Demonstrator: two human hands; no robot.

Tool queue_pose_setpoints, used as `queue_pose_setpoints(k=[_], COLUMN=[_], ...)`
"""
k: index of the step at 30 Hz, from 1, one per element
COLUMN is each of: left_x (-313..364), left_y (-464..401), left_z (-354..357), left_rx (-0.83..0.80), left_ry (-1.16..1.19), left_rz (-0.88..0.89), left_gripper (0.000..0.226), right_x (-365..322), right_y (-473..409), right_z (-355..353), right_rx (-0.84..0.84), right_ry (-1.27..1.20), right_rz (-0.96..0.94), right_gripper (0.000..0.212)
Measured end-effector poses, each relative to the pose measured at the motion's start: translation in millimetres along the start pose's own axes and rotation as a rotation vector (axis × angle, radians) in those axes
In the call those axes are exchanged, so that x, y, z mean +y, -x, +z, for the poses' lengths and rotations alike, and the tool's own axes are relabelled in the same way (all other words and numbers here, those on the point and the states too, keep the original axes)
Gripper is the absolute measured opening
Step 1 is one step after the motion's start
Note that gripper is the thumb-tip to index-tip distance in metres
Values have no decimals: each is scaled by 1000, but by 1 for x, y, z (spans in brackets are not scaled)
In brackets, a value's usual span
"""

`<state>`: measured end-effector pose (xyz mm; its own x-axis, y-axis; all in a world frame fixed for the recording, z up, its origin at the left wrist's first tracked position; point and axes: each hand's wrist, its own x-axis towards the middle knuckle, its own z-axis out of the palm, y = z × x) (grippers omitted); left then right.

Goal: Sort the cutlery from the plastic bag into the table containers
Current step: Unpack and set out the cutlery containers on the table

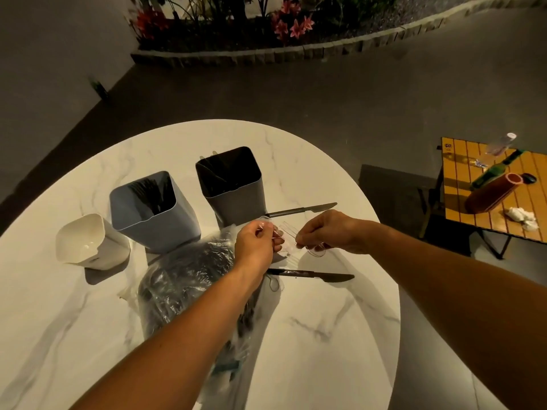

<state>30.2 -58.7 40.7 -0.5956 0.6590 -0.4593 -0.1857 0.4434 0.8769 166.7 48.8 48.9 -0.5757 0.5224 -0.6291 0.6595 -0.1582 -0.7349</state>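
Cutlery of clear plastic (288,238) is pinched between both hands at the middle of the round marble tabletop (325,329); a fork's tines can be made out, but the pieces cannot be counted. The left hand (255,247) pinches one end and the right hand (327,232) the other, fingers curled. The plastic bag (189,279), filled with dark cutlery, lies at 7 o'clock from the hands, under the left forearm. Three containers are counted at 10 to 12 o'clock: a white container (88,242), a blue container (154,214) and a grey container (233,184). Two loose knives are seen, a grey knife (302,209) and a black knife (313,275). No writing can be read. Bare tabletop is left from 3 to 6 o'clock, up to the rim.
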Motion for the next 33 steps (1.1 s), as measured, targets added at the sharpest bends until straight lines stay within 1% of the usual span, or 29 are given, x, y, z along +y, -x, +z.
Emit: queue_pose_setpoints(k=[2,4,6,9,12,15,18,21,25,29,31,33], left_x=[3,7,10,11,11,11,11,12,15,20,22,22], left_y=[2,8,15,25,31,37,43,49,57,60,60,59], left_z=[-6,-13,-22,-37,-49,-59,-73,-87,-105,-116,-122,-131], left_rx=[23,-9,-44,-78,-133,-183,-223,-302,-363,-334,-279,-234], left_ry=[33,49,9,-82,-157,-205,-288,-361,-408,-408,-378,-322], left_rz=[-19,-29,-8,38,41,29,55,92,132,163,157,139], left_gripper=[17,15,13,15,21,21,18,15,14,14,15,17], right_x=[-4,-9,-15,-25,-34,-44,-54,-64,-79,-91,-97,-103], right_y=[3,5,8,13,16,19,23,27,34,38,39,40], right_z=[3,7,12,22,33,46,59,70,80,87,91,96], right_rx=[-32,-91,-141,-170,-152,-122,-98,-72,-64,-58,-11,55], right_ry=[0,-46,-66,29,140,222,235,240,276,301,256,169], right_rz=[7,25,44,30,-11,-35,-49,-93,-135,-135,-143,-153], right_gripper=[7,9,12,15,13,13,16,18,18,19,20,15])
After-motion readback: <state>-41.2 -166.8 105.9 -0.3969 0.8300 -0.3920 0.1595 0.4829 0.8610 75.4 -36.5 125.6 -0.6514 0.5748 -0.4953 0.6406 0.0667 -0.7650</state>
